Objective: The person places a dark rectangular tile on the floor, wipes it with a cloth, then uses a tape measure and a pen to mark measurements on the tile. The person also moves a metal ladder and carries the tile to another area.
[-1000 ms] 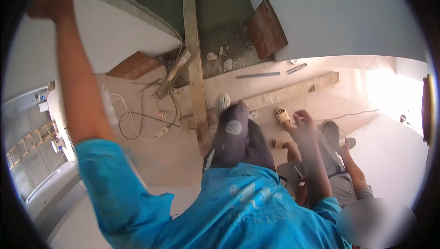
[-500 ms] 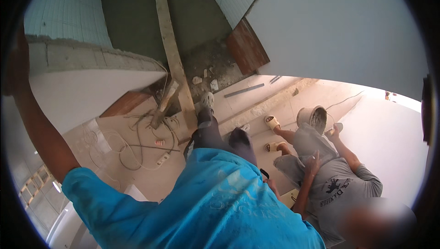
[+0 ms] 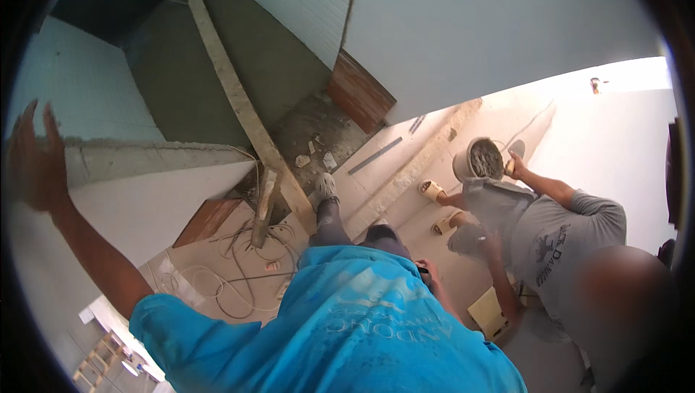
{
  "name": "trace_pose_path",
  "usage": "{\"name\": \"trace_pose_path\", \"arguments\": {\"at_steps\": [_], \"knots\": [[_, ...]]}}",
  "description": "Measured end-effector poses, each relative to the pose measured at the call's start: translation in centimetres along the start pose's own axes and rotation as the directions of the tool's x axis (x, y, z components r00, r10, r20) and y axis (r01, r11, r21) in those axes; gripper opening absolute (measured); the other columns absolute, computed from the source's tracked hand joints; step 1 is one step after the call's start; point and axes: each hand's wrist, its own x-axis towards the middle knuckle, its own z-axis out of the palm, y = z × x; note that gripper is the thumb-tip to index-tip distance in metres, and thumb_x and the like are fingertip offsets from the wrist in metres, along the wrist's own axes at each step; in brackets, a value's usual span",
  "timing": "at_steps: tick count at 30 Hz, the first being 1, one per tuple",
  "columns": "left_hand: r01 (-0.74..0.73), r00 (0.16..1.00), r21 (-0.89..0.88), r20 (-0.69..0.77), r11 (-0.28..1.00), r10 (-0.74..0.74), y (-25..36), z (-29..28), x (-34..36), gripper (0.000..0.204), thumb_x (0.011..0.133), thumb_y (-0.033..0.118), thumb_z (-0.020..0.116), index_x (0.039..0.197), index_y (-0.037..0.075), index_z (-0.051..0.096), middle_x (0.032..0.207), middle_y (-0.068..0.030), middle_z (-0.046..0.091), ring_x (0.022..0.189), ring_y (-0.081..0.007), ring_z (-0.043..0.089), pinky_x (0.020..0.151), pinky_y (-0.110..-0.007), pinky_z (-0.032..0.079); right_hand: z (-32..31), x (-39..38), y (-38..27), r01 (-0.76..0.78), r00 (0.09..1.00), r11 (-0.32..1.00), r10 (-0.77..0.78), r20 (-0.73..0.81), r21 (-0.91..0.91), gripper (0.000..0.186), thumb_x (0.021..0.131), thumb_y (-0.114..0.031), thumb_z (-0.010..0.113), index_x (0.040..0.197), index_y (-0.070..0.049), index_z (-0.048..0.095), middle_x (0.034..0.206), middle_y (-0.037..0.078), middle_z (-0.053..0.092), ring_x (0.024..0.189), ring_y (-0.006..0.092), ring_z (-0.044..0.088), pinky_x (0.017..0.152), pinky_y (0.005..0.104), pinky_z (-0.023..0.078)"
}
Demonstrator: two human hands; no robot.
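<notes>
Left hand (image 3: 36,158) is up at the left end of the ledge (image 3: 152,153), fingers spread, gripping nothing. The ledge looks like rough, gritty cement: rigid, not slippery, and best grabbed along the flat top edge. Right hand (image 3: 432,281) is by the hip, and its fingers can't be made out.
</notes>
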Motion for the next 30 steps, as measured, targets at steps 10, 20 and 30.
{"name": "trace_pose_path", "arguments": {"at_steps": [10, 20, 30], "knots": [[0.381, 0.916, -0.904, 0.340, 0.192, -0.216, 13.5, -14.0, -12.1, 0.014, 0.094, 0.020, 0.063, 0.098, 0.008, 0.068, 0.101, -0.0054, 0.071, 0.094, -0.0198, 0.067, 0.086, -0.032, 0.051, -1.3, 4.0, 12.7, 0.190, 0.967, 0.945, -0.227, 0.114, 0.268, 0.031, 0.087, -0.028, 0.069, 0.107, -0.004, 0.069, 0.097, 0.012, 0.070, 0.088, 0.0209, 0.066, 0.078, 0.0330, 0.051], [0.917, 0.248, -0.391, 0.720, 0.084, 0.648, 34.5, -46.9, -42.9, 0.028, 0.090, 0.030, 0.059, 0.104, 0.008, 0.070, 0.097, -0.0152, 0.069, 0.096, -0.0334, 0.065, 0.084, -0.040, 0.050, -7.8, 4.7, 27.4, 0.377, 0.904, 0.919, -0.392, 0.172, 0.114, 0.033, 0.086, -0.028, 0.070, 0.107, -0.002, 0.068, 0.090, 0.009, 0.069, 0.075, 0.0175, 0.064, 0.064, 0.0324, 0.052], [0.994, -0.094, 0.079, 0.970, 0.074, 0.223, 33.9, -59.2, -63.2, 0.028, 0.086, 0.027, 0.059, 0.101, 0.007, 0.071, 0.084, -0.0122, 0.071, 0.078, -0.0262, 0.068, 0.074, -0.037, 0.052, -11.6, 6.4, 30.8, 0.044, 0.866, 0.986, -0.118, 0.487, 0.159, 0.018, 0.087, -0.020, 0.066, 0.098, -0.006, 0.064, 0.095, 0.012, 0.068, 0.096, 0.0268, 0.066, 0.077, 0.0396, 0.056]]}}
